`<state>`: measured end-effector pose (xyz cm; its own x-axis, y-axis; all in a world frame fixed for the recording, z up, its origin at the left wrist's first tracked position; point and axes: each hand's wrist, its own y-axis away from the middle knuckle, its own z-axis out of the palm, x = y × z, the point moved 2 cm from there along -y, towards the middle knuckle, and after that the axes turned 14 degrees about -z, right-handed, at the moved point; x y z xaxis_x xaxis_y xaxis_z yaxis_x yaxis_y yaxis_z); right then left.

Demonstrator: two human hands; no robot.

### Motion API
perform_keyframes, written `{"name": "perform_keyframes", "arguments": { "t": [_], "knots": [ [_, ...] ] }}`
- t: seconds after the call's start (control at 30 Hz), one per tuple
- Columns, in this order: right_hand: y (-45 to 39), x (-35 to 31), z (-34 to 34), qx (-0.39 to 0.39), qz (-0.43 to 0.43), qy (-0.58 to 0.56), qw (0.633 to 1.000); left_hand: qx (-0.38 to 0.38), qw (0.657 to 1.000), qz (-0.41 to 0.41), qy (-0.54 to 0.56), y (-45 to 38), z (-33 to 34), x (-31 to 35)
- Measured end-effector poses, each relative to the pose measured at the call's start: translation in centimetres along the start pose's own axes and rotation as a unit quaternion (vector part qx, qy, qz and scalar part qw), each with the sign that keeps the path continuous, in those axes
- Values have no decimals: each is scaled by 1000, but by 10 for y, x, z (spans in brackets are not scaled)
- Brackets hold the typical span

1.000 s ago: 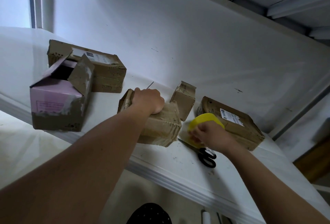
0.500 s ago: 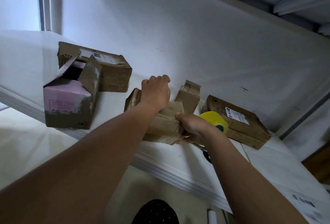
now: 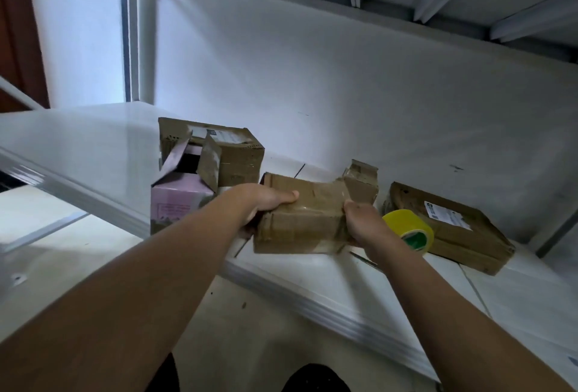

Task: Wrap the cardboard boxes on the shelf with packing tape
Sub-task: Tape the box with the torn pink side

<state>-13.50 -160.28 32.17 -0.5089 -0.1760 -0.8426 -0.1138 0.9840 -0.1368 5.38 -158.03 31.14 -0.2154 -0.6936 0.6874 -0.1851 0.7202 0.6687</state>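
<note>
A worn brown cardboard box point(image 3: 305, 219) with shiny tape across it is held over the front part of the white shelf point(image 3: 312, 273). My left hand point(image 3: 266, 202) grips its left end, thumb on top. My right hand point(image 3: 359, 219) grips its right end. A yellow roll of packing tape point(image 3: 406, 224) with a green core lies on the shelf just right of my right hand. A small brown box point(image 3: 362, 183) stands behind the held box, partly hidden by it.
A pink-sided box point(image 3: 179, 201) with open flaps stands at the left, with a labelled brown box point(image 3: 237, 154) behind it. A flat labelled box point(image 3: 453, 229) lies at the right. The shelf's back panel is close behind. The shelf's front edge point(image 3: 328, 313) runs diagonally below my hands.
My right hand let go of the tape roll and took the box's right end. My left hand shifted from the box's top to its left end. The box came forward, toward the shelf's front.
</note>
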Motion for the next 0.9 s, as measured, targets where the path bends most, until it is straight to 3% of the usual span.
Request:
{"name": "perform_keyframes", "arguments": {
  "t": [0.1,0.2,0.27,0.33,0.6,0.77,0.83,0.9],
  "knots": [
    [-8,-3,1,63,-148,59,985,42,983,158,85,-15,-4,13],
    [-4,18,13,49,-168,62,983,70,946,288,130,-19,5,3],
    [4,43,29,18,-126,64,990,70,938,304,150,-30,20,-20],
    [10,61,41,35,-106,73,991,84,936,316,133,-43,31,-37],
    [5,70,47,64,-108,133,983,129,932,322,102,-54,33,-39],
    [9,71,46,77,-127,11,989,130,930,321,120,-58,31,-42],
    [12,69,45,88,-136,-47,986,182,918,310,169,-58,30,-43],
    [15,67,49,101,-166,-33,980,278,896,278,206,-58,28,-43]
  ]
}}
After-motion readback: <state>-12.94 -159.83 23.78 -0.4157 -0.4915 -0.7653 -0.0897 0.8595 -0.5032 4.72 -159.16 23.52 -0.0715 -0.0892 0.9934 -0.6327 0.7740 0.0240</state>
